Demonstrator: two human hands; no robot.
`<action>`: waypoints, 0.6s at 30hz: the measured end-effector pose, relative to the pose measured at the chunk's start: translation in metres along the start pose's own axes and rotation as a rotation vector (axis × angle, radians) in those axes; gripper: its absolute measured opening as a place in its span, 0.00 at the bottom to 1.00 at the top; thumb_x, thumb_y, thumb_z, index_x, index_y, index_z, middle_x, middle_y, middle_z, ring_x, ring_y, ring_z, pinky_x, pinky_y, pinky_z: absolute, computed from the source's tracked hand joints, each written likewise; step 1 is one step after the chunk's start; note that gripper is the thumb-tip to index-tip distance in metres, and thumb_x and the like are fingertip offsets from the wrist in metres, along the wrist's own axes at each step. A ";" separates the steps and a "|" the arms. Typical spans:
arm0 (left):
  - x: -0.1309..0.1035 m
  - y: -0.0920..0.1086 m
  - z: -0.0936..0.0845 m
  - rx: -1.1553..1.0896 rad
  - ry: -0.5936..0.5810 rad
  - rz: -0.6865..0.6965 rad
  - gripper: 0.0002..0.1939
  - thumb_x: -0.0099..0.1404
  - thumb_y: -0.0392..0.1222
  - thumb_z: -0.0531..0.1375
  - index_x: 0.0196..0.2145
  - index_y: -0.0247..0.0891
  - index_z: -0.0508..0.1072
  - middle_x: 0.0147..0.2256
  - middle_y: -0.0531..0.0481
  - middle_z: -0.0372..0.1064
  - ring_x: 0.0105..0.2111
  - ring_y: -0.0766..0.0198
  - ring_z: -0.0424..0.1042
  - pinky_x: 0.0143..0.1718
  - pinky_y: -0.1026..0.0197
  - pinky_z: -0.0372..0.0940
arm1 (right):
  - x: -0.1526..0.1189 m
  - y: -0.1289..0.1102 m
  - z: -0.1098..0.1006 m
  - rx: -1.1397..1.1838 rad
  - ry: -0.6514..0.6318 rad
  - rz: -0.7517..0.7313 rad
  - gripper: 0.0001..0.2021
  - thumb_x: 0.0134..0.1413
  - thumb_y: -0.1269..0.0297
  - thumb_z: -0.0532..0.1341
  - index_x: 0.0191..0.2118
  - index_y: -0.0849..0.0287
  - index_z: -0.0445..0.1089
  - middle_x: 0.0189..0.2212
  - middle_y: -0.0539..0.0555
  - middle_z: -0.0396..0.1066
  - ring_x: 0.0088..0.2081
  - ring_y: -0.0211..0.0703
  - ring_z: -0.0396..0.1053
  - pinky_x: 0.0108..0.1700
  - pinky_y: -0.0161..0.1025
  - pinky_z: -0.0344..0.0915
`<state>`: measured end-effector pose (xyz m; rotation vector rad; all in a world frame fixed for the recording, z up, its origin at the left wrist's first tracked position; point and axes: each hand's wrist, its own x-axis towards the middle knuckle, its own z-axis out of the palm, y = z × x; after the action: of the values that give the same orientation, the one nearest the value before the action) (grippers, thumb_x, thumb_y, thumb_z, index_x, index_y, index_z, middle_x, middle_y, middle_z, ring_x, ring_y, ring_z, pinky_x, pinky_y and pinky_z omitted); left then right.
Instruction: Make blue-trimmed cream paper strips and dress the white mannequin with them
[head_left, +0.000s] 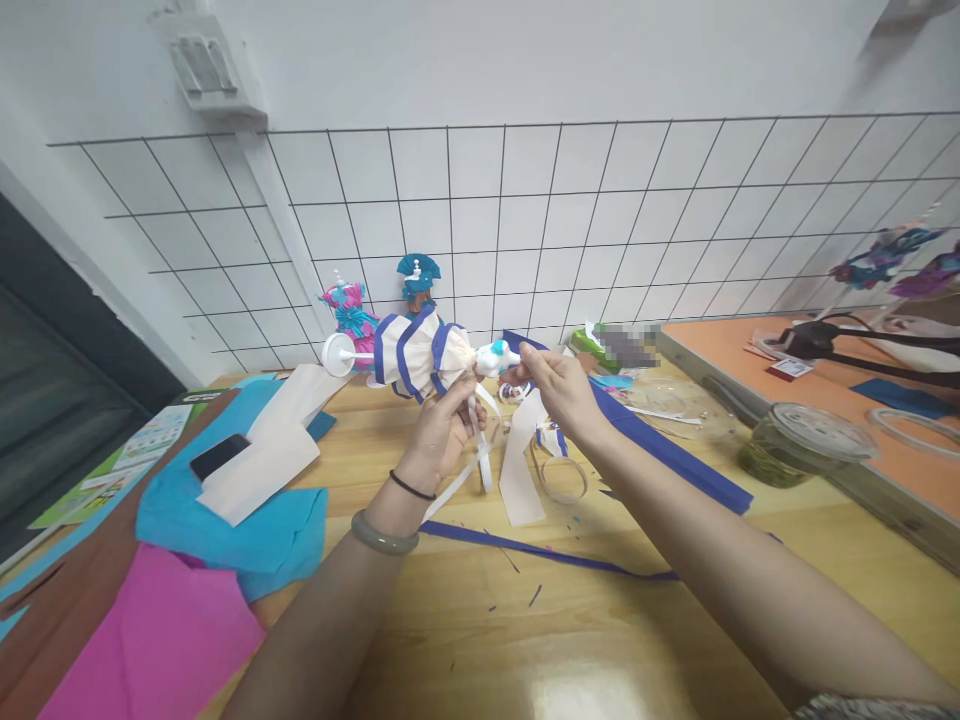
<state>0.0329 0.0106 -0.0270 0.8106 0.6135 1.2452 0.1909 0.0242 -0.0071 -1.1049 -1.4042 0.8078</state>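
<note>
A paper-dressed figure (424,352) with a cream skirt striped in blue lies sideways above the table, its white round base (339,354) pointing left. My left hand (450,425) is closed around its middle, just right of the skirt, with a white ribbon (459,482) hanging from the fingers. At the white and turquoise upper end (496,357), the fingers of my right hand (547,385) are pinched on the tip. A ribbon roll (485,470) hangs or stands below my left hand; which one is unclear.
Turquoise paper (225,530), pink paper (150,640) and a phone (219,456) are at the left. Blue strips (667,450), a tape ring (562,480) and a lidded jar (802,445) lie at the right. Two decorated figures (418,280) stand by the tiled wall.
</note>
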 end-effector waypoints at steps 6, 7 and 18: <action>-0.002 0.004 0.002 -0.057 -0.023 -0.022 0.17 0.48 0.37 0.62 0.39 0.35 0.72 0.23 0.55 0.67 0.21 0.71 0.64 0.24 0.66 0.59 | -0.002 -0.004 0.002 0.010 -0.004 0.037 0.25 0.47 0.39 0.55 0.24 0.59 0.65 0.26 0.57 0.74 0.29 0.43 0.71 0.36 0.38 0.64; -0.002 0.005 0.003 -0.056 -0.027 -0.030 0.17 0.49 0.38 0.62 0.39 0.35 0.72 0.22 0.55 0.66 0.21 0.70 0.64 0.23 0.66 0.59 | -0.002 -0.005 0.003 0.011 -0.003 0.042 0.25 0.47 0.39 0.55 0.24 0.59 0.65 0.26 0.57 0.74 0.29 0.43 0.71 0.36 0.38 0.64; -0.003 0.005 0.003 -0.044 0.003 -0.016 0.11 0.49 0.41 0.64 0.31 0.37 0.69 0.18 0.59 0.58 0.19 0.71 0.61 0.22 0.66 0.56 | -0.004 -0.007 0.005 0.035 -0.013 0.051 0.24 0.48 0.40 0.56 0.23 0.59 0.64 0.25 0.57 0.74 0.29 0.43 0.71 0.36 0.38 0.64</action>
<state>0.0318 0.0080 -0.0218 0.7657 0.5921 1.2413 0.1849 0.0190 -0.0023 -1.1138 -1.3723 0.8747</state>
